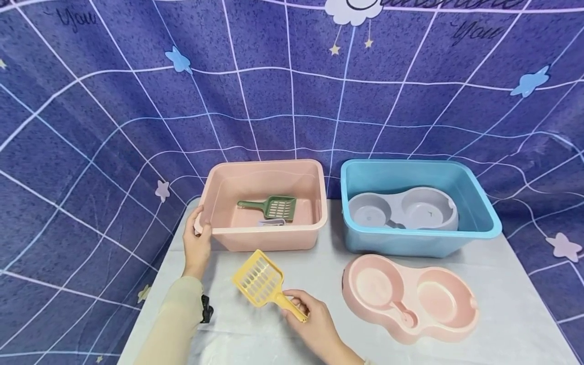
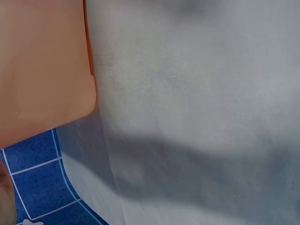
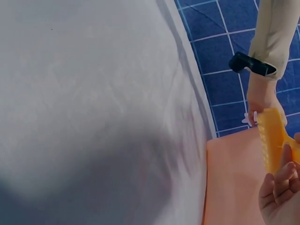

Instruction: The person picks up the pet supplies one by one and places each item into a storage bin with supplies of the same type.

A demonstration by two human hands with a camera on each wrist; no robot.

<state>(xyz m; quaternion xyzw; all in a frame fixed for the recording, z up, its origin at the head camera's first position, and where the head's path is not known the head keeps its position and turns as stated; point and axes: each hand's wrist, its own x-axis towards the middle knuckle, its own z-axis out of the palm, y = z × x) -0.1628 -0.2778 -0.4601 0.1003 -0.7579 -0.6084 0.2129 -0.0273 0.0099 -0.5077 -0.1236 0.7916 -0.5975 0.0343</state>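
My right hand [image 1: 315, 324] holds a yellow litter scoop [image 1: 260, 279] by its handle, with the slotted head pointing up and left above the table. In the right wrist view the scoop [image 3: 272, 140] shows edge-on beside the fingers. My left hand [image 1: 197, 248] grips the rim of a pink bin [image 1: 269, 241] at its front left corner. Inside the pink bin lie a green litter scoop [image 1: 279, 207] and a small grey piece [image 1: 272, 222], partly hidden by the front wall. The left wrist view shows the bin's outer side [image 2: 42, 70] and a sliver of hand [image 2: 5, 201].
To the right stands a blue bin [image 1: 410, 243] with a grey double pet bowl [image 1: 396, 205] inside. A pink double pet bowl [image 1: 410, 299] lies in front of it on the white-covered table [image 1: 246, 334]. Purple patterned cloth [image 1: 292, 101] hangs behind and at the sides.
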